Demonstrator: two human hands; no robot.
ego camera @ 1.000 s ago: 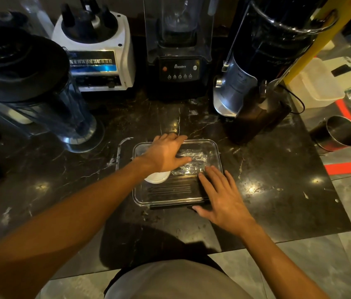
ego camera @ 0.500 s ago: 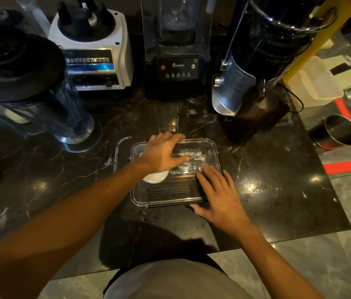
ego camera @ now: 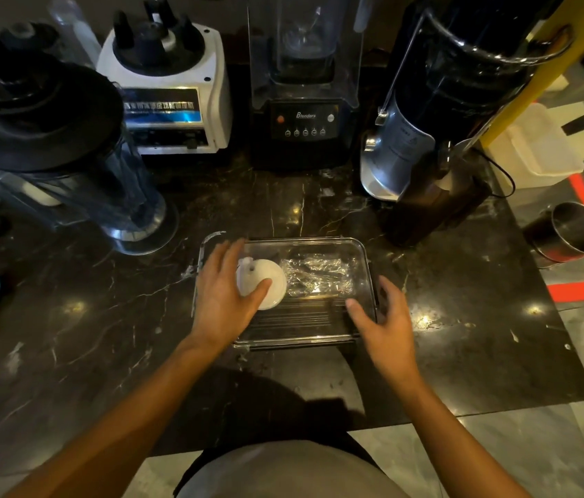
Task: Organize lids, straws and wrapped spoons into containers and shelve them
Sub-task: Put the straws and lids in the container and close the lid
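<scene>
Dark marble counter (ego camera: 463,336) carries a clear container (ego camera: 364,253) already holding a white lid (ego camera: 269,274), wrapped spoons (ego camera: 319,276) and straws (ego camera: 301,318) — shelving remains. Left hand (ego camera: 222,300) and right hand (ego camera: 385,328) flank it, fingers spread, gripping nothing.

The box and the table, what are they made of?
The box looks like clear, glossy plastic: you can see the white lid and wrapped spoons through it. The table looks like polished dark stone, maybe marble: white veins, shiny reflections.
</scene>
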